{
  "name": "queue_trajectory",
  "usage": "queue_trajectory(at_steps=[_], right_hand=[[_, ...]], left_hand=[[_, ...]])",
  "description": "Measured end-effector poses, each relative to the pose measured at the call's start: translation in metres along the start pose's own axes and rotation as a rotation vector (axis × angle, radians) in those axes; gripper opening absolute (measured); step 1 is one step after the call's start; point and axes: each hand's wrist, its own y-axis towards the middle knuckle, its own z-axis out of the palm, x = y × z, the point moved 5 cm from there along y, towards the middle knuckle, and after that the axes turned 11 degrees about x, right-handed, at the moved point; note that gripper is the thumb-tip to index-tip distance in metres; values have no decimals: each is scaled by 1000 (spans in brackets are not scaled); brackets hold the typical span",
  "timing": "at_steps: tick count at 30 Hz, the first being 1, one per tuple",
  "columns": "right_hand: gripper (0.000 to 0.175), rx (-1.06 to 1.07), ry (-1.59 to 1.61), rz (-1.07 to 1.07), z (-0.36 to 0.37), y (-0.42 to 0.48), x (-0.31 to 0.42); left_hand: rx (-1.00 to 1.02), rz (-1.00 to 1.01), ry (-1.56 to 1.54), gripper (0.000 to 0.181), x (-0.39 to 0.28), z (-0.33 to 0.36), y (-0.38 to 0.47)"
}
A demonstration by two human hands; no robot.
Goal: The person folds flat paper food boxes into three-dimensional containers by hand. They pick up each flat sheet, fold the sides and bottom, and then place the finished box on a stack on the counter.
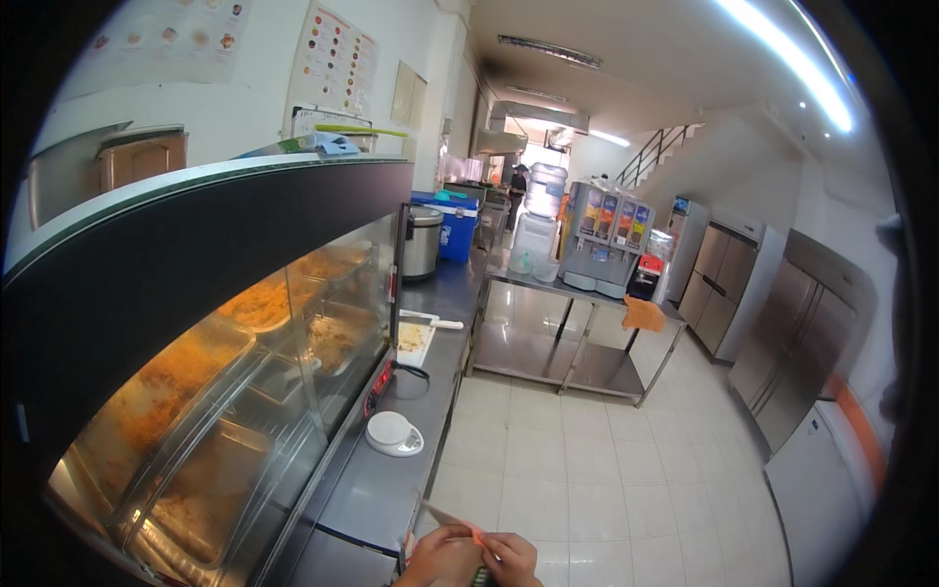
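Observation:
At the bottom edge, my left hand [441, 555] and my right hand [511, 558] meet with fingertips pinched on a thin, flat, paper-like item [449, 518]. Its orange part shows between my fingers; the rest is partly hidden, so I cannot tell exactly what it is. Just left of my hands runs a stainless steel counter [364, 499], and farther along it sits a white digital kitchen scale [389, 431]. A glass-fronted food warmer [293, 352] on the left holds metal trays of fried food [161, 381].
Beyond the scale lie a white cutting board [417, 351] and a white-handled knife [446, 324]. A steel pot [423, 242] and blue cooler box [459, 233] stand farther back. Ahead, a steel table [521, 345] bears a drink dispenser [601, 257]. A person [518, 194] stands far back; refrigerators [788, 330] line the right.

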Motion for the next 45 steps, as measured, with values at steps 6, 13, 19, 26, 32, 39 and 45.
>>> queue_trajectory(at_steps=[6, 13, 19, 26, 32, 39, 45], right_hand=[[22, -52, -184, -293, -16, 6, 23], [22, -33, -168, -346, -11, 14, 30], [18, 5, -160, -244, -8, 11, 12], [19, -51, -136, -145, -19, 5, 5], [18, -86, -97, -8, -14, 8, 6], [11, -187, 163, 161, -5, 16, 13], [10, -229, 133, 88, -18, 39, 22]], left_hand=[[-135, -150, -188, 29, 10, -4, -13], [-193, -255, -555, 33, 31, -21, -13], [-25, -289, -481, 24, 32, -16, -19], [189, -408, -277, 22, 23, -10, -17], [-366, 104, 644, 12, -29, -7, -22], [-418, 340, 535, 12, -45, 12, -25], [-417, 403, 517, 11, -73, 11, -7]])
